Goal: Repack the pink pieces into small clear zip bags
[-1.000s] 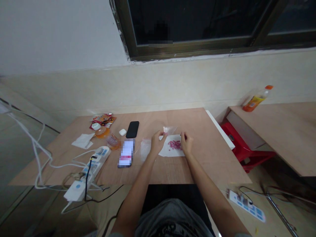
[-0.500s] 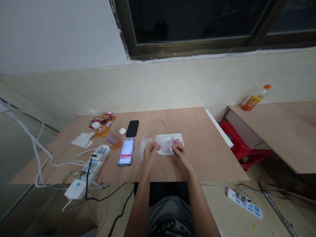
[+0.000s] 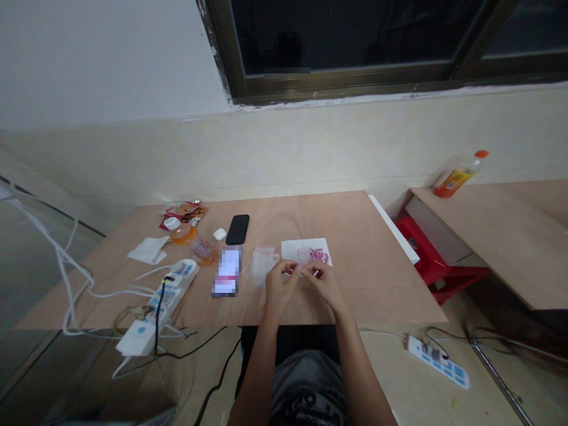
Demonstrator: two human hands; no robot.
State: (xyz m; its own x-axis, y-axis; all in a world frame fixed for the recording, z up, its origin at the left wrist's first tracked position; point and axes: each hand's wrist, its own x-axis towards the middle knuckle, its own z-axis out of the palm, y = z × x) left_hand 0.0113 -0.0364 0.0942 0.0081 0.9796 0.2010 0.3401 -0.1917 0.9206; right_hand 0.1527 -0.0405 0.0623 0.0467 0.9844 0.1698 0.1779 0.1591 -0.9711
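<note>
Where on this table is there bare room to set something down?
Bare wood runs right of the white paper to the table edge, and along the far side behind the black phone. Crowded: the left end, with power strip, cables, tissue, wrappers. Left hand and right hand pinch a small clear bag.

We see it all through one camera worn on the head. It looks forward and down from the near edge of the pale wooden tabletop (image 3: 355,236). Our left hand (image 3: 278,284) and right hand (image 3: 323,283) show small at arm's length, just below centre. The wide view reaches the dark brown-framed window (image 3: 355,35) at the top, our grey-clothed lap (image 3: 306,384) at the bottom edge, and a second wooden tabletop (image 3: 510,236) at far right.
</note>
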